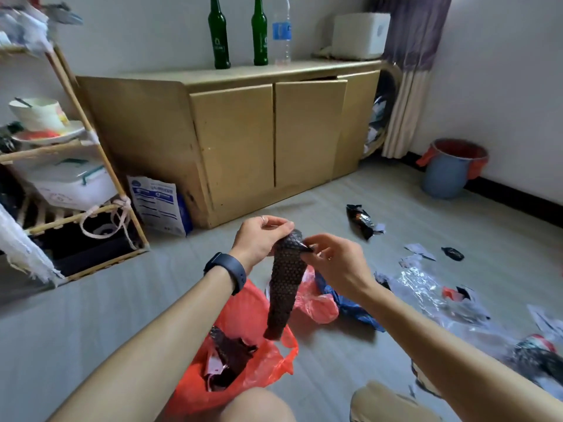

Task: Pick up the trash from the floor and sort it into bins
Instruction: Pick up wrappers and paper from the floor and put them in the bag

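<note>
Left grip [259, 239] and right grip [332, 263] both pinch the top end of a dark dotted strip [285, 287], fingers curled round it. The strip hangs down from them, its lower end just above the mouth of a red bag [243, 318]. Under everything lies the grey floor [106, 300], and a wooden cabinet [243, 132] stands against the far wall with one door slightly ajar. At the left is a bamboo rack [91, 141] carrying a bowl [36, 112] on a plate. A curtain [408, 56] hangs in the far right corner. The red bag lies open on the floor just in front of the person's knees, with dark scraps [228, 357] inside it. Crumpled clear plastic [426, 287] spreads over the floor at the right, and a blue bag [353, 309] lies under the right wrist. A blue bin [444, 178] with a red liner stands by the right wall, well apart from both grips. A white printed packet [158, 205] leans against the cabinet's left end. A black wrapper [361, 220] lies between the cabinet and the clear plastic. On the cabinet top stand a white box [359, 35], a left green bottle [218, 35], a right green bottle [259, 32] and a clear water bottle [281, 32], all upright. A small black scrap [453, 253] lies near the wrapper. A dark wristband [227, 271] circles the left wrist.
</note>
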The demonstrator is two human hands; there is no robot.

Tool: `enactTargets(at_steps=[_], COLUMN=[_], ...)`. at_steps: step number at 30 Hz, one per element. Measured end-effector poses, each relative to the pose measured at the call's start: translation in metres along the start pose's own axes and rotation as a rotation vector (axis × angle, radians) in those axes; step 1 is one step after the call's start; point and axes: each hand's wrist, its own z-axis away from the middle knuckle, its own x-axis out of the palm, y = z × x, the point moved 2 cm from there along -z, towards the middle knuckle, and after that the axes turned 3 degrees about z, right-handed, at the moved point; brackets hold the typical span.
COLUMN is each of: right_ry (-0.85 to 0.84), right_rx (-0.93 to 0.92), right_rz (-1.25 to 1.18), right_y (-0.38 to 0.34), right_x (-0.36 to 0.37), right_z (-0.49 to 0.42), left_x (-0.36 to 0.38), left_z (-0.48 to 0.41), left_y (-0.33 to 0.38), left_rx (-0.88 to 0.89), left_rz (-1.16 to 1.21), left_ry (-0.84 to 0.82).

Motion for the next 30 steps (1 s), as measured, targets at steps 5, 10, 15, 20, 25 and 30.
enactTargets(at_steps=[5,10,15,20,25,30], right_ry=[0.133,0.202,-0.067,0.014,0.154,0.146], right_rx=[0.049,0.239,0.375,0.412,0.427,0.426], right_rz=[-0.026,-0.242,-0.495,-0.471,-0.315,-0.343], right_y=[0.026,0.059,0.073,0.092,0.106,0.107], right_x=[-0.057,-0.094,-0.118,-0.126,-0.134,-0.134], right_z=[0.006,0.012,0.031,0.039,0.039,0.040], left_x=[0.050,0.097,0.142,0.169,0.179,0.178], left_z=[0.004,0.007,0.010,0.018,0.026,0.031], left_y=[0.003,-0.001,0.011,0.004,-0.005,-0.009], left_rx=[0.087,0.090,-0.077,-0.190,-0.139,0.020], left_rz=[-0.291,-0.336,0.007,0.197,0.148,-0.122], left_ry=[-0.274,-0.367,-0.409,-0.358,-0.381,-0.526])
